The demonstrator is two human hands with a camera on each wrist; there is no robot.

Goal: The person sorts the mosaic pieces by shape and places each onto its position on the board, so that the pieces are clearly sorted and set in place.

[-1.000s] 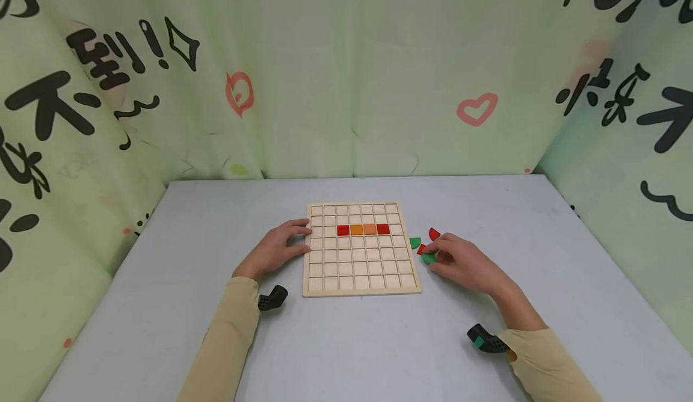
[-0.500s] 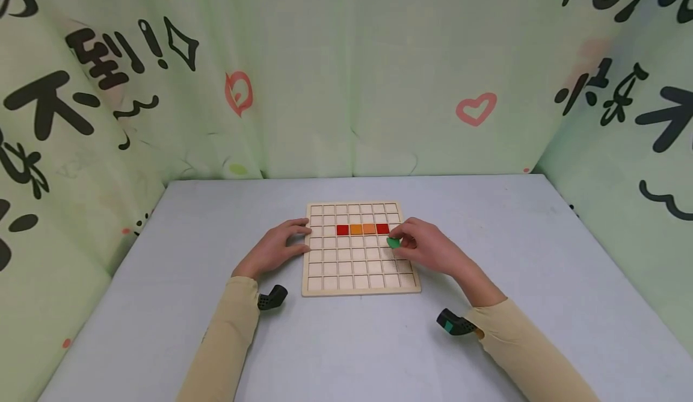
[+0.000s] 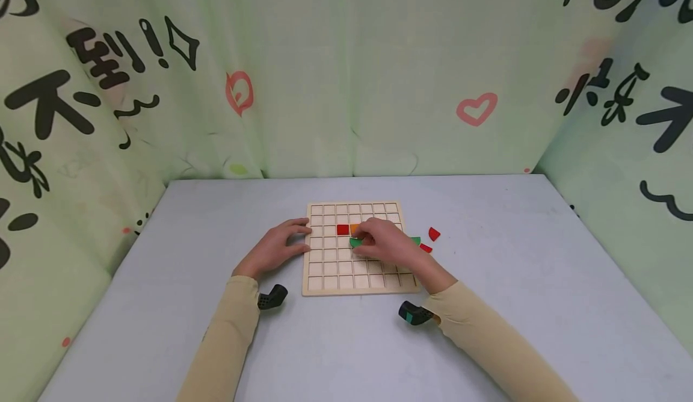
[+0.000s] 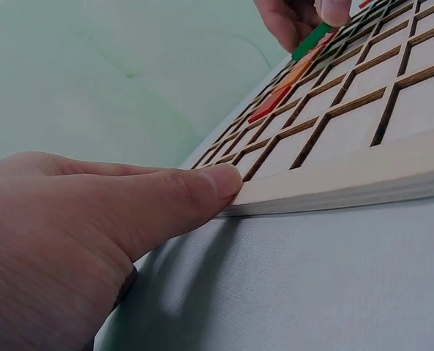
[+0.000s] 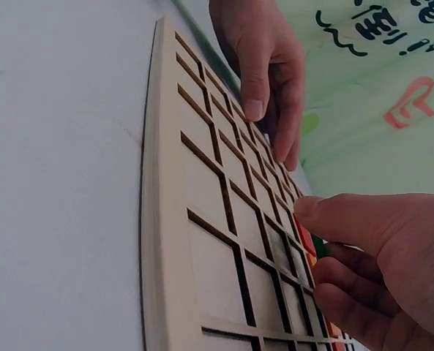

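Note:
A wooden grid board (image 3: 323, 275) with square cells lies on the white table. My left hand (image 3: 275, 250) rests at its left edge, fingers fairly straight; in the left wrist view the thumb (image 4: 220, 181) touches the board's rim. My right hand (image 3: 387, 247) is over the middle of the board and pinches a green round-edged tile (image 3: 355, 242) between thumb and fingers. In the left wrist view the green tile (image 4: 312, 42) stands tilted over the row of coloured tiles. A red square tile (image 3: 343, 230) and an orange tile (image 3: 354, 228) show in that row; my right hand hides the others.
Just off the board's right edge lie a green tile (image 3: 415, 240), a red round-edged tile (image 3: 434, 234) and another red tile (image 3: 426, 248). A pale green curtain (image 3: 303, 89) with black writing encloses the back and sides of the table.
My right hand has picked up the green tile from right of the board and carried it left to the middle of the board. My left hand has stayed at the left edge.

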